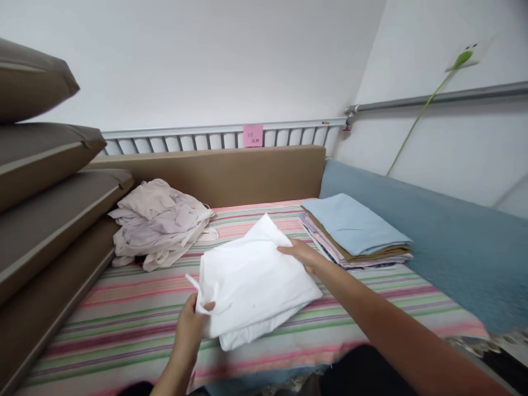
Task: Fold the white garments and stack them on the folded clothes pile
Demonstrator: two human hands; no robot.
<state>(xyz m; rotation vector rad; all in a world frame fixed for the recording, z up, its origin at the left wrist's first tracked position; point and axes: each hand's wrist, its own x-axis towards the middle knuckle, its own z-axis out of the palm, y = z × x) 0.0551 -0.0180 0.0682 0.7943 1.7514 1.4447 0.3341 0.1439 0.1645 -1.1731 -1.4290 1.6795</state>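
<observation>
A folded white cloth point(253, 275) is held between my two hands, just above a striped bedspread point(157, 319). My left hand point(193, 319) grips its lower left corner, thumb on top and fingers hidden beneath. A thin white strap or tie sticks out of the cloth at that corner. On the right edge, my right hand point(303, 254) pinches the cloth with the thumb on top. The cloth lies in several layers, the lower ones jutting out toward me. What kind of item it is, I cannot tell.
A stack of folded cloths point(357, 228), light blue on top, sits to the right. Crumpled pale clothes point(160, 223) lie at the back left, beside piled brown cushions point(49, 220). A brown padded board point(231, 176) and a blue padded side point(433, 231) border the striped surface.
</observation>
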